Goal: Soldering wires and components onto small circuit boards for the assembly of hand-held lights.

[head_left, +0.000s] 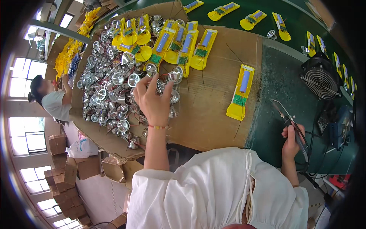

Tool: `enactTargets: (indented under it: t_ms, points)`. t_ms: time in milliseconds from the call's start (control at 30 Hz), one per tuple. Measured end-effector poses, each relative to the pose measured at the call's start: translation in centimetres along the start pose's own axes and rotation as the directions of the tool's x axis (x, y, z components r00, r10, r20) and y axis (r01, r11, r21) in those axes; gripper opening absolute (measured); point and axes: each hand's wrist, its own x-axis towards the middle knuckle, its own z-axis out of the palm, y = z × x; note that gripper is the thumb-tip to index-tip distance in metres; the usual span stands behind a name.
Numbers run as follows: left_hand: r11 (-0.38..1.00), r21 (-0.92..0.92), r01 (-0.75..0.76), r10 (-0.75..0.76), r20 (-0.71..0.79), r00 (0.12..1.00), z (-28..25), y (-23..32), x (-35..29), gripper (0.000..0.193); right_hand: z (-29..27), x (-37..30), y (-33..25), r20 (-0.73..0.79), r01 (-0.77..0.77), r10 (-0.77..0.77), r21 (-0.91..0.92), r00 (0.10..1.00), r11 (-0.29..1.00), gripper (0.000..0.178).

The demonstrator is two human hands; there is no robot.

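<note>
My left hand [153, 105] reaches over a heap of silver cup-shaped reflectors [102, 94] with thin wires, its fingers spread and no part visibly gripped. Some reflectors lie right by the fingertips; whether they touch is unclear. In my right hand [291, 142] is a soldering iron [301, 144], its bent metal tip pointing up and to the left above the green bench. Between the hands, a single yellow plastic housing [241, 95] with a purple cylindrical cell and a green circuit board lies on the cardboard, thin dark wires sticking out at both ends.
Several similar yellow housings [204, 49] overlap beyond the left hand. More housings [253, 20] line the green surface at the back. A round fan with a wire guard [320, 78] stands at the right. Another person [56, 100] is at the far left, near yellow parts [72, 49].
</note>
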Motion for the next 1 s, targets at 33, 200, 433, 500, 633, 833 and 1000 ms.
enactTargets:
  t_ms: [33,200,433,500,633,833,1000]
  points:
    - [1.0,0.015,-0.005,0.005,-0.012,1.0,0.8,-0.1,0.3,0.027,0.4,-0.3,-0.4,0.006,-0.002,0.002,0.006,1.0,1.0,0.018]
    - [0.857,-0.515,-0.016,0.036,0.03,0.999,2.3,1.7,1.1,0.008,1.3,-1.7,-2.1,0.07,0.061,-0.063,0.027,0.996,0.998,0.017]
    - [0.698,-0.515,0.498,0.047,0.727,0.685,1.2,8.4,-5.0,0.007,3.0,-1.3,-3.6,0.357,0.24,-0.232,0.021,0.905,0.97,0.016]
    - [0.747,-0.554,0.369,0.126,0.662,0.739,1.8,8.9,-5.6,0.008,3.5,-0.9,-4.2,0.348,0.322,-0.306,0.013,0.886,0.947,0.018]
    - [0.816,-0.516,0.261,0.192,0.667,0.72,2.5,9.0,-5.9,0.012,3.9,-1.6,-3.7,0.319,0.214,-0.193,-0.032,0.928,0.976,0.018]
    - [0.736,-0.589,0.334,0.253,0.696,0.672,3.4,9.6,-5.9,0.017,4.5,-1.3,-3.7,0.338,0.167,-0.129,-0.086,0.932,0.982,0.017]
    - [0.742,-0.588,0.322,0.253,0.691,0.677,3.8,9.5,-5.7,0.018,5.0,-1.2,-3.3,0.306,0.14,-0.117,-0.053,0.945,0.989,0.017]
